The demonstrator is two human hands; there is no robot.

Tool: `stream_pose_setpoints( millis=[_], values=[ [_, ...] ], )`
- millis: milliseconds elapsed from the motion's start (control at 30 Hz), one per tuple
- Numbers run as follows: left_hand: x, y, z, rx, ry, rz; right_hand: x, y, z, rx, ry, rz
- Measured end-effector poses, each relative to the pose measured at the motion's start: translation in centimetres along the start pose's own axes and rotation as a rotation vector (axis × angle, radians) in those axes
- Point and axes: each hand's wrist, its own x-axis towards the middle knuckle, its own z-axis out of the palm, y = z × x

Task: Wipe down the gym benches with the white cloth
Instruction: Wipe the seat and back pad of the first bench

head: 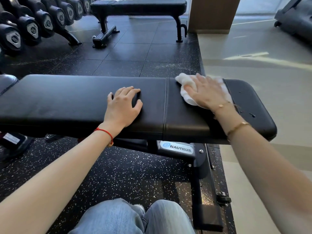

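cloth: white cloth [185, 92] flat on near bench [76, 102], right section past the seam
right hand [205, 92]: fingers straight, pressing cloth down
left hand [124, 105]: relaxed, resting on pad, holding nothing
behind: second bench [138, 5], dumbbell rack [33, 26]

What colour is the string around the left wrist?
Red. The string shows clearly in the head view, the only view.

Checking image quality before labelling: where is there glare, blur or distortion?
Head view: daylight glare washes the pale floor at upper right; the white cloth under the right hand is motion-smeared; wide-angle bends the near bench; the left hand is sharp.
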Motion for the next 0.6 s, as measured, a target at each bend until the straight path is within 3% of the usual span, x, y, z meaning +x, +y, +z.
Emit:
stream_pose_setpoints(
  millis=[133, 233, 400, 600],
  values=[
    [-0.1, 0.1, -0.2, 0.021, -0.053, -0.015, -2.0, -3.2, 1.3, 0.04, -0.043, -0.166],
    [0.0, 0.7, -0.6, 0.038, -0.062, 0.003, -7.5, -1.9, 1.8, 0.03, 0.019, -0.233],
    [-0.9, 4.4, -0.1, -0.041, -0.075, 0.1, -12.8, 4.0, 1.0, -0.058, 0.099, -0.05],
    [-2.5, 7.3, 2.0, 0.006, -0.08, 0.14, -5.6, 10.1, -0.5, -0.018, 0.004, 0.057]
  ],
)
